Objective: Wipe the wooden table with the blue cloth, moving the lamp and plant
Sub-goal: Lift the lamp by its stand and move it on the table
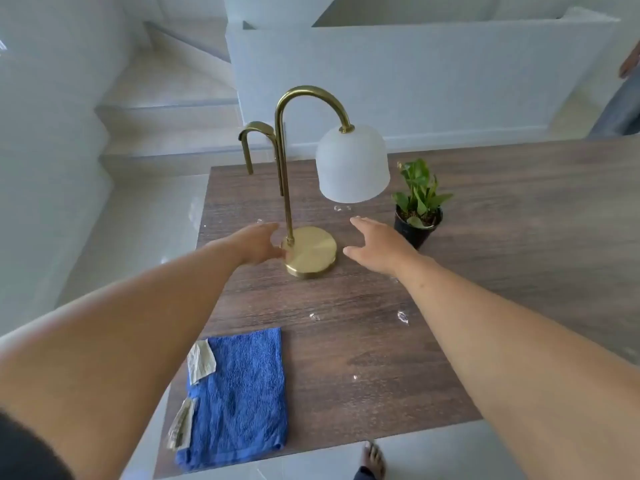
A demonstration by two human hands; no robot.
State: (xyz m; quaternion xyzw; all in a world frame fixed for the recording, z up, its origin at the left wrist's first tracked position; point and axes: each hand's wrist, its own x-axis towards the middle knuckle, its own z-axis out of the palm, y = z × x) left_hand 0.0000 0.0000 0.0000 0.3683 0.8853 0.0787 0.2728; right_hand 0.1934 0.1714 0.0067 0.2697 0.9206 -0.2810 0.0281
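A brass lamp (310, 251) with a curved neck and a white glass shade stands on the wooden table (502, 244). My left hand (258, 244) touches the left side of its round base, fingers apart. My right hand (375, 245) hovers open just right of the base, not touching it. A small green plant in a black pot (417, 211) stands right of the lamp, behind my right hand. The folded blue cloth (237, 398) with white tags lies at the table's near left corner. Several water droplets dot the wood.
The table's left edge runs beside a pale tiled floor (114, 244) and steps. A low white wall (433, 81) stands behind the table. A person's arm and leg (623, 95) show at the far right. My foot (374, 459) shows below the near edge.
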